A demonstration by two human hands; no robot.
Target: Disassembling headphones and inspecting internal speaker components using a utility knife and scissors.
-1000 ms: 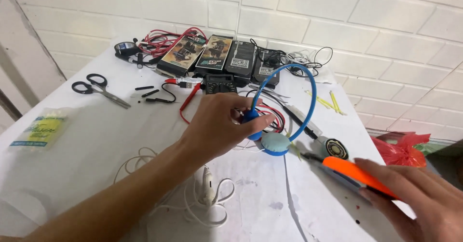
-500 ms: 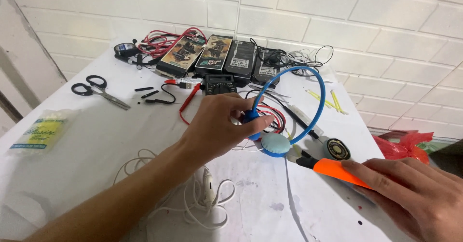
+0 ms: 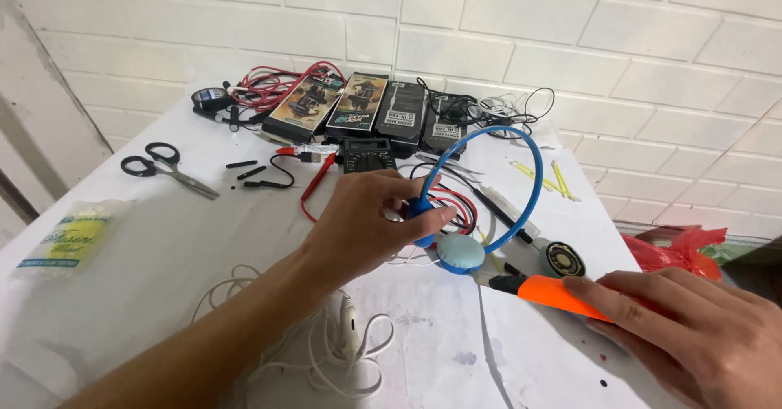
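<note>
At five o'clock, the right hand (image 3: 692, 336) is clamped on an orange-handled tool (image 3: 554, 293), its tip at the blue headphones' (image 3: 481, 213) earcup. The left hand (image 3: 366, 226) pinches those headphones at centre. A slip could gouge the cup or nick the red wires (image 3: 456, 201) behind.

The left forearm entered from the lower left edge and ran diagonally up toward centre, bare to the wrist, with the left hand (image 3: 366, 230) held palm down, its back toward the camera. Its fingers (image 3: 419, 216) were curled inward and pinched against the thumb in a closed grip. The right hand (image 3: 692, 332) lay at the lower right corner, back uppermost, fingers (image 3: 627, 299) extended leftward and wrapped closed in a hold; its forearm was out of view.
</note>
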